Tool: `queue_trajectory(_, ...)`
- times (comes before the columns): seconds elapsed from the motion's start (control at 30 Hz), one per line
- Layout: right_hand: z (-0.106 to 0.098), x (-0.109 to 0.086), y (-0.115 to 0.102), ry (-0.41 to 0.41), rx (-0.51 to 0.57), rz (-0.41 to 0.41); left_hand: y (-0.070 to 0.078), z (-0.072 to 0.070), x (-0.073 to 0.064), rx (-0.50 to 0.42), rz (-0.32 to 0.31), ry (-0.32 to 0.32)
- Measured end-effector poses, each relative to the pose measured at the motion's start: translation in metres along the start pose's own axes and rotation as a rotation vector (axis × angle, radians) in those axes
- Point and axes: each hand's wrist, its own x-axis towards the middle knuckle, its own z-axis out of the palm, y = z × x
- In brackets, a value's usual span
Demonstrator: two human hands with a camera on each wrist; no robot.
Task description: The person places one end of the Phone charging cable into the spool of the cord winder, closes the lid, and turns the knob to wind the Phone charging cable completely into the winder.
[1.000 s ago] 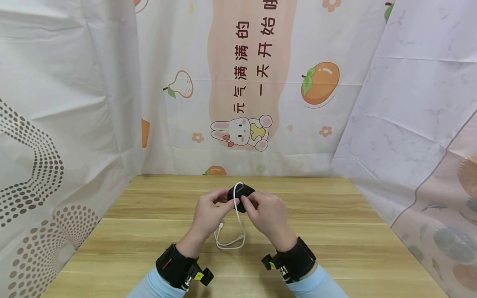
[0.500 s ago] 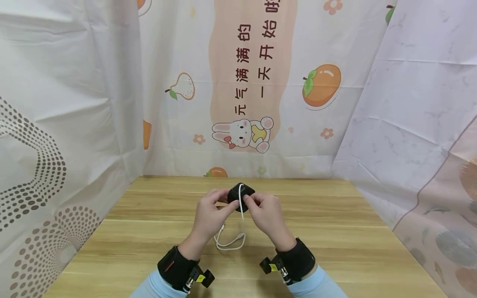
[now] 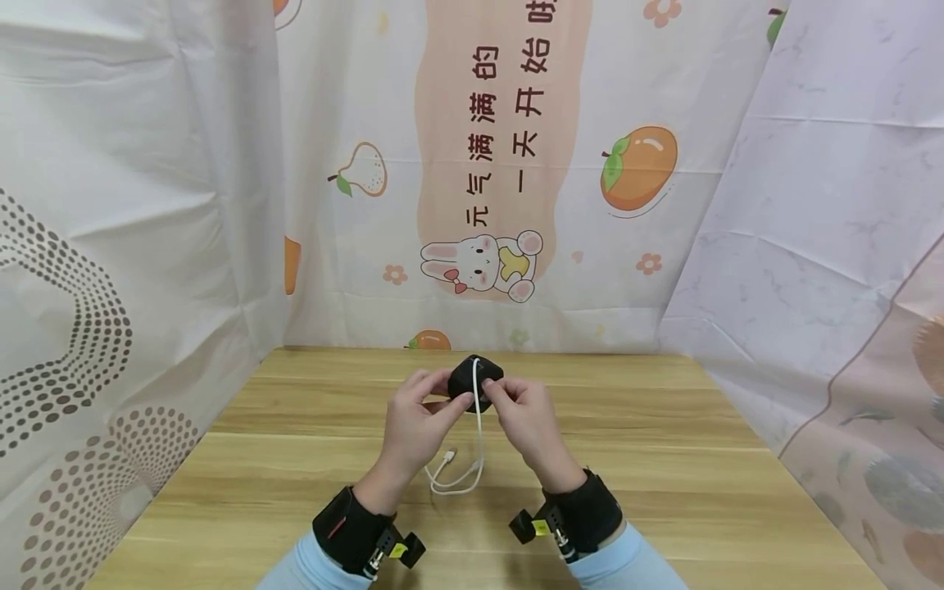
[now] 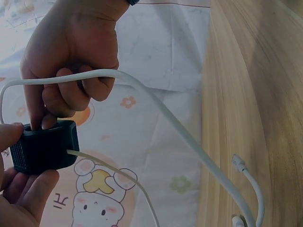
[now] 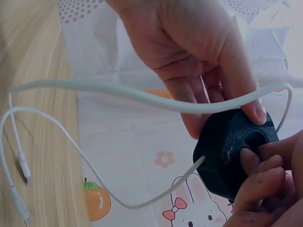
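A small black faceted case [image 3: 463, 377] is held up over the far part of the table. My left hand [image 3: 415, 418] grips its left side between thumb and fingers. The curled fingers of my right hand [image 3: 527, 419] pinch at a round recess in the case [image 5: 222, 151]; what lies inside the recess is hidden. A white cable [image 3: 479, 434] drapes down the front of the case and loops below. One strand leaves a side of the case in both wrist views. Small plugs [image 4: 239, 163] end the cable, seen over the wood.
The wooden table [image 3: 664, 475] ends at a printed curtain [image 3: 354, 246] behind the hands. More curtain cloth hangs on the left [image 3: 170, 205] and right [image 3: 796, 205]. Each wrist wears a black strap with a small camera [image 3: 524, 526].
The case has risen slightly between my hands. The cable across its front has shifted right, and one plug has swung a little right. Both hands keep their hold.
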Motion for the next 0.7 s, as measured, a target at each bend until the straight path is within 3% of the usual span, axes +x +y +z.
queue_trajectory(0.3, -0.001, 0.000, 0.003, 0.031, -0.190, -0.191, -0.029, 0.000, 0.000, -0.019, -0.041, -0.009)
queue_trajectory(0.47, -0.004, 0.000, -0.002, 0.076, -0.333, -0.340, -0.032, -0.002, 0.001, -0.022, -0.044, -0.005)
queue_trajectory(0.7, -0.018, 0.001, -0.008, 0.121, -0.401, -0.516, -0.032, -0.007, 0.003, -0.001, -0.057, 0.010)
